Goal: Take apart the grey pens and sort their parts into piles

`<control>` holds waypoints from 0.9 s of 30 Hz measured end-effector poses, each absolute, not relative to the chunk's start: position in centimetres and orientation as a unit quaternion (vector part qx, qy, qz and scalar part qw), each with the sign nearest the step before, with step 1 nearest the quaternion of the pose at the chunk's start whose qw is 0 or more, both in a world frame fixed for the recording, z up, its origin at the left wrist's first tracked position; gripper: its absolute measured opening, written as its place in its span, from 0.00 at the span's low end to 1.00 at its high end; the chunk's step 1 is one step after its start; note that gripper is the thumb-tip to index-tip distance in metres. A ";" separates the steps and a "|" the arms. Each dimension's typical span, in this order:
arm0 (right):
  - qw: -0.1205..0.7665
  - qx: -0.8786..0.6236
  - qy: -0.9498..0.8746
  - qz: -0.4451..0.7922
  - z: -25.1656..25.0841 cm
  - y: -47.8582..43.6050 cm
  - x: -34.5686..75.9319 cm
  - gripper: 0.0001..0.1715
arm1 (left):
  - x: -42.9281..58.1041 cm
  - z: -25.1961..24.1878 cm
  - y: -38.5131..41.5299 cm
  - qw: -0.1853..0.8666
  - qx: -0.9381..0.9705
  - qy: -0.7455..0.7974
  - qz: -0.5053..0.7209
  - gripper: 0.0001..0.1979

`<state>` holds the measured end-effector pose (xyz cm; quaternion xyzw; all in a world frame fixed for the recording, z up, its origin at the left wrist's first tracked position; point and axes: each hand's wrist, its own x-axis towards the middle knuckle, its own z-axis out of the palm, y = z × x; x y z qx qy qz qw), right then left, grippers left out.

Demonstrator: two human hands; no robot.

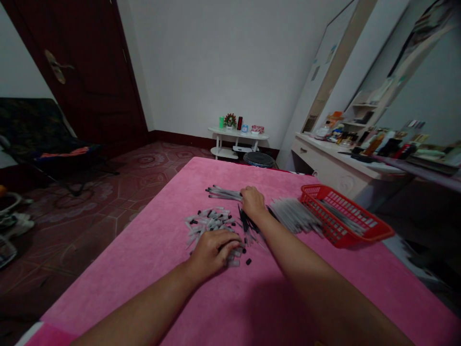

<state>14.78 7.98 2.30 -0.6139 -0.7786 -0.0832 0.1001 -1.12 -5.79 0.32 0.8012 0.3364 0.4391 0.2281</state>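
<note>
My left hand (212,251) rests on the near side of a pile of clear pen caps (209,221) with dark ends. Its thumb and fingers are bent together around a pen cap at the pile's right edge. Farther off, my right hand (253,202) is closed at the right end of a small bundle of clear pens (225,193) with dark tips. Thin black-and-clear refills (247,223) lie fanned out beneath my right wrist. To the right of that forearm is a row of clear pen barrels (293,215). The fingertips of my right hand are partly hidden.
A red plastic basket (345,238) holding more thin sticks stands at the right of the pink cloth (154,259). One loose black piece (248,262) lies near my left hand. Beyond are a small white table (239,134), a cluttered dresser (334,158) and a folding chair (39,129).
</note>
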 end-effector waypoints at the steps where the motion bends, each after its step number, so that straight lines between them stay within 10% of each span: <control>1: 0.099 -0.614 -0.778 -0.083 2.2 7.9 14.9 0.14 | -1.1 0.4 -5.8 0.227 0.803 0.335 0.438 0.11; 14: 0.186 -0.644 -0.742 -0.028 3.4 6.0 16.4 0.12 | -1.0 -0.1 -5.6 0.231 0.782 0.354 0.458 0.10; 20: 0.411 -0.505 -0.601 0.463 3.6 0.7 15.3 0.09 | -1.0 0.8 -4.5 0.340 0.569 0.450 0.598 0.09; 27: 0.370 -0.363 -0.488 0.702 3.2 -5.2 13.8 0.21 | -0.8 2.4 -4.8 0.629 0.403 0.298 0.594 0.17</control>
